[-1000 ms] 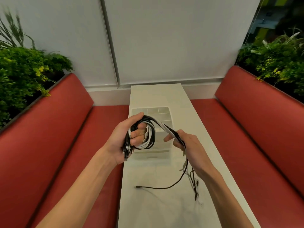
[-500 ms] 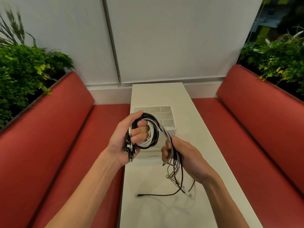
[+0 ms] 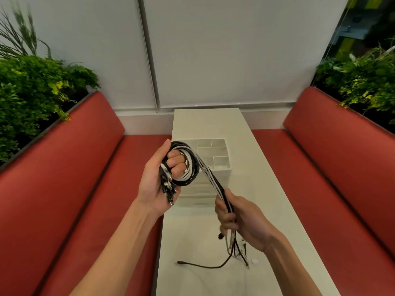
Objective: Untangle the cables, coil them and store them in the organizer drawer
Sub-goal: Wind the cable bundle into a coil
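Red benches (image 3: pixel 64 189) flank a white table (image 3: pixel 254 165); the organizer drawer (image 3: pixel 222 175) stands at centre frame. Cables (image 3: pixel 192 167) are partly coiled round the left hand (image 3: pixel 154 186), its fingers curled; uncoiled strands are gripped in the right hand (image 3: pixel 243 221). Storage is not yet done.

White table (image 3: pixel 205 122) between red left bench (image 3: pixel 64 178) and red right bench (image 3: pixel 342 167), leafy plants (image 3: pixel 27 88) behind both

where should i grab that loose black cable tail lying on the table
Pinch it just behind the plug, coming down from above. The black cable tail lies flat on the table, with its plug end out to the left and apart from the other loose ends hanging under the right hand. That stretch is likely the easiest to lift free.
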`<state>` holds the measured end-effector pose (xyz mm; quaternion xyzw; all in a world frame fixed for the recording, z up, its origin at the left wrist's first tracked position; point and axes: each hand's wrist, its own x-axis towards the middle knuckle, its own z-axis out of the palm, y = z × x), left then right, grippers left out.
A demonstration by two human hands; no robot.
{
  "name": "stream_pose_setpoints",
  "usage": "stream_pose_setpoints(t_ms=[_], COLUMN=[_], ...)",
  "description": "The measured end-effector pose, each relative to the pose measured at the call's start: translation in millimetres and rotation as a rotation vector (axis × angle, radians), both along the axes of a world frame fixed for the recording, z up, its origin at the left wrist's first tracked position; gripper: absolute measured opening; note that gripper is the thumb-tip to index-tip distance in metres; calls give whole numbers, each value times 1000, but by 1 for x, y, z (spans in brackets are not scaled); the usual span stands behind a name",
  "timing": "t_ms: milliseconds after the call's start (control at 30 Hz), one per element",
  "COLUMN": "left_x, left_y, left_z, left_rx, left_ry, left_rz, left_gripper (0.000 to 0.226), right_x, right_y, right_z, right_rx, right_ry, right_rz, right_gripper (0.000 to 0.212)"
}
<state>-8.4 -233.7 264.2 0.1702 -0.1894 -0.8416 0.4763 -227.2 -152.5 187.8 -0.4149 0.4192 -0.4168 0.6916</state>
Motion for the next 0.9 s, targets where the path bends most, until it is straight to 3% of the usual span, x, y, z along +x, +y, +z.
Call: stream_pose_setpoints(t_ms=[100,300,433,567,667,800,900], left_x=[-1,-2,-1,-3,-3,-3,-4], left_y=[-2,-10,-14,-14,-13,-13,-13], left_z=[-2,4,6,13,19,19,18], left_rx=[-2,-65,-124,-175,-195,-221,-230], left_ry=[20,-110,-208,-224,-235,-296,-318], left_rz=[21,175,281,292,275,234,212], left_gripper=[36,34,36,37,38,36,37], right_x=[-1,2,10,21,26,30,33], right_y=[-1,-2,-3,-5,-10,-19,-25], right_z=[2,23,21,19,16,11,15], right_rx=[9,-308,-490,-592,-536,-458,-444], right_ry=[26,374,440,534,630,580,518], right_rz=[-129,-248,-525,-671,-636,-444,-319], right_gripper=[46,37,41,41,27,30,13])
